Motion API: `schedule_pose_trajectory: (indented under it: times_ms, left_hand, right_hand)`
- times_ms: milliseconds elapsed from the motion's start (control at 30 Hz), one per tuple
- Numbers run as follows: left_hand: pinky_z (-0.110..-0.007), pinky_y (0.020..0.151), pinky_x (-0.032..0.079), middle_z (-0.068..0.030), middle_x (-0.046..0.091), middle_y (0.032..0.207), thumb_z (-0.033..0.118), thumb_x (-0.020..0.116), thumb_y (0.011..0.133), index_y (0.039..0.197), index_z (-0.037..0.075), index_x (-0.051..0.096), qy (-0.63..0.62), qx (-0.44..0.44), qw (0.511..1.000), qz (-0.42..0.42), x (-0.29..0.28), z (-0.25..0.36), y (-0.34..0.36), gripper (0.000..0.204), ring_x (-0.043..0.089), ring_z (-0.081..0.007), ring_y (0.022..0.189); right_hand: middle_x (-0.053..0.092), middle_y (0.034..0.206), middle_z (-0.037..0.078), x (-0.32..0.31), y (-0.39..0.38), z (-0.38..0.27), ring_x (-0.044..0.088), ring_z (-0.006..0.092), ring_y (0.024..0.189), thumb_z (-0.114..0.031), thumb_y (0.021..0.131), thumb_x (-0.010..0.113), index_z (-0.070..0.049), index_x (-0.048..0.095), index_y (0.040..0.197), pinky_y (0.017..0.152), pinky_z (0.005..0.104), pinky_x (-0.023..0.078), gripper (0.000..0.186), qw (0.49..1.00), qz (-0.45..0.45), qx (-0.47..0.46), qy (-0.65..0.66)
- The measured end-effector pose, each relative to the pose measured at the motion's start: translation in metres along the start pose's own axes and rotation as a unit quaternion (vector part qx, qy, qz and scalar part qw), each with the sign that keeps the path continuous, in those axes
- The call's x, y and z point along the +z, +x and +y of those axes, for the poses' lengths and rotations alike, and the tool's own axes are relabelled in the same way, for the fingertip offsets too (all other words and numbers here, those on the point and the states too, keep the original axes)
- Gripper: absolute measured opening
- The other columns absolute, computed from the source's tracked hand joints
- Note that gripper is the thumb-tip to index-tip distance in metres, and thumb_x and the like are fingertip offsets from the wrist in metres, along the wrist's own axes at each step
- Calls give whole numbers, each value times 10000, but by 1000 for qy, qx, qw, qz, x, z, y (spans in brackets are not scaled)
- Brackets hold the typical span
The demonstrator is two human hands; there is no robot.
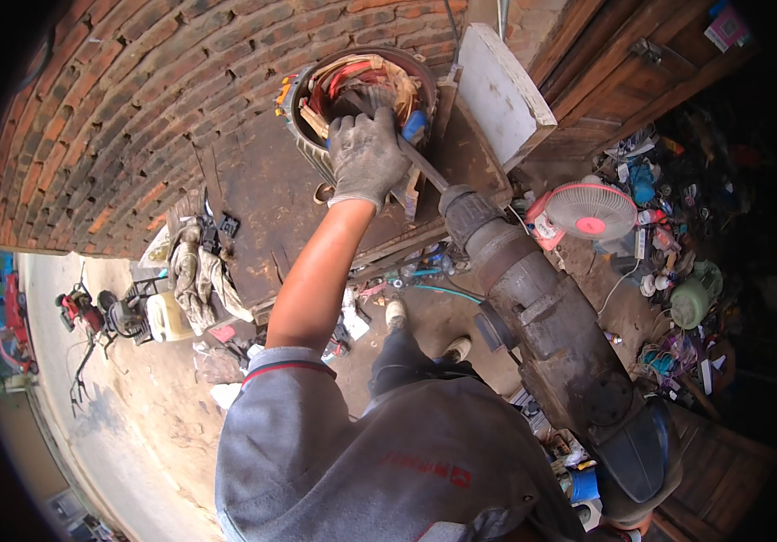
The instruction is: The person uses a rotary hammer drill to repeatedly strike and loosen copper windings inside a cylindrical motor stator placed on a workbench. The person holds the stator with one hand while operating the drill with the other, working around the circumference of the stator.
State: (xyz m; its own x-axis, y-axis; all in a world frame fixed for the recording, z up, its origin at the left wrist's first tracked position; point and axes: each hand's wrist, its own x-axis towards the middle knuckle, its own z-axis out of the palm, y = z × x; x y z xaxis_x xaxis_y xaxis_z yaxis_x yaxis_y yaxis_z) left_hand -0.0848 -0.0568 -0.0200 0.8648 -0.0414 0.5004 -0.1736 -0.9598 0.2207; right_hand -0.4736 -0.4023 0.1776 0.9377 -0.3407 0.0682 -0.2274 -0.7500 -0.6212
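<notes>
My gloved left hand (366, 158) has its fingers closed around the steel chisel bit (423, 165) at the mouth of a round metal motor housing (316, 149). Inside the housing are red and tan windings (352, 72); the bit's tip is hidden among them and my hand. The bit runs down to a large, grimy grey demolition hammer (542, 307), which slants along my right side to the lower edge. A sliver of my right hand (640, 526) shows behind the hammer's rear end, its fingers hidden. The housing rests on a worn dark workbench (253, 208) against the brick wall.
A white board (499, 90) leans beside a wooden door (614, 63). A pink fan (587, 210), a green motor (694, 298) and heaped clutter lie at right. At left are draped cloth (191, 271), a pale jerrycan (170, 316) and machinery (99, 312). My feet stand below the bench.
</notes>
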Motion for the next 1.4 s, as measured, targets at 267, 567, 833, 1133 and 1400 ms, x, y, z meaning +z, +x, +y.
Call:
schedule_pose_trajectory:
  times_ms: [267, 567, 833, 1133, 1400]
  left_hand:
    - [-535, 946, 453, -207, 711, 862, 270, 631, 866, 982, 72, 700, -8, 5, 1000, 16, 3, 3, 1, 240, 665, -410, 926]
    - [-525, 931, 455, -213, 709, 835, 351, 615, 933, 969, 63, 707, -18, 7, 1000, 24, 5, -2, -3, 305, 672, -413, 895]
    - [-522, 954, 448, -211, 709, 852, 431, 609, 963, 983, 63, 706, -18, 9, 999, 31, 5, 0, -2, 381, 666, -411, 917]
    - [-527, 963, 448, -210, 708, 853, 460, 619, 950, 1015, 66, 715, -26, 8, 999, 35, 7, -1, -2, 411, 667, -414, 921]
    - [-495, 938, 477, -186, 727, 906, 426, 638, 965, 1079, 104, 752, 4, 5, 1000, 21, 2, 2, -1, 360, 675, -395, 945]
  right_hand:
    - [718, 1293, 174, 2, -1, -7, 707, 234, 1133, -61, 808, 801, 52, 611, 1381, 986, 384, 560, 614, 1000, -1, 5, 7]
    - [717, 1299, 168, 8, 5, -25, 704, 229, 1133, -55, 839, 791, 51, 617, 1380, 983, 381, 561, 578, 1000, -14, 0, 5]
    - [716, 1303, 163, 12, 2, -20, 703, 225, 1132, -49, 867, 781, 50, 622, 1379, 980, 378, 562, 545, 1000, -11, 22, 13]
    - [724, 1285, 158, 31, 22, -65, 710, 221, 1112, -40, 881, 790, 56, 617, 1380, 961, 380, 573, 538, 997, -41, -62, 29]
    - [728, 1270, 159, 27, 2, -9, 710, 235, 1121, -23, 826, 838, 56, 605, 1395, 962, 396, 577, 620, 997, 14, -3, 78]
